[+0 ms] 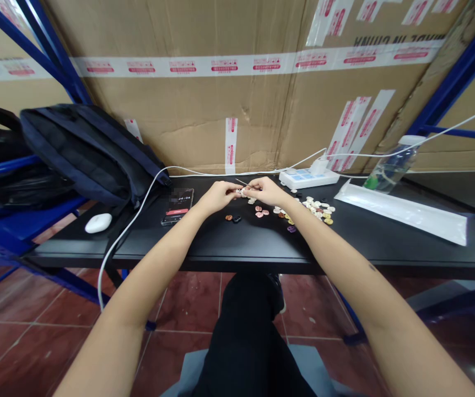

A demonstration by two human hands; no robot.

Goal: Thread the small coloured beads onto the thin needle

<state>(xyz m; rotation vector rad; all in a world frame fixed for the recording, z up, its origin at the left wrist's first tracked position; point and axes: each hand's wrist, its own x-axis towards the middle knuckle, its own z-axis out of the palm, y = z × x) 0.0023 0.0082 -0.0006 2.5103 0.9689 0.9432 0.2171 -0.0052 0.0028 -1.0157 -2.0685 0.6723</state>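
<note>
Above the black tabletop, my left hand and my right hand meet, fingers pinched close together. Between their fingertips are small white button-like pieces, partly covered by the fingers. A thin needle-like rod sticks out up and left from beside my right fingers; its other end is hidden. Below the hands lie several pink pieces, with a brown piece and a black piece to the left. A loose pile of white pieces spreads beyond my right forearm, with yellow pieces and a purple piece.
A phone and white earbud case lie left, beside a dark backpack. A white cable crosses the table to a power strip. Right are a white packet and a clear bottle. Cardboard stands behind.
</note>
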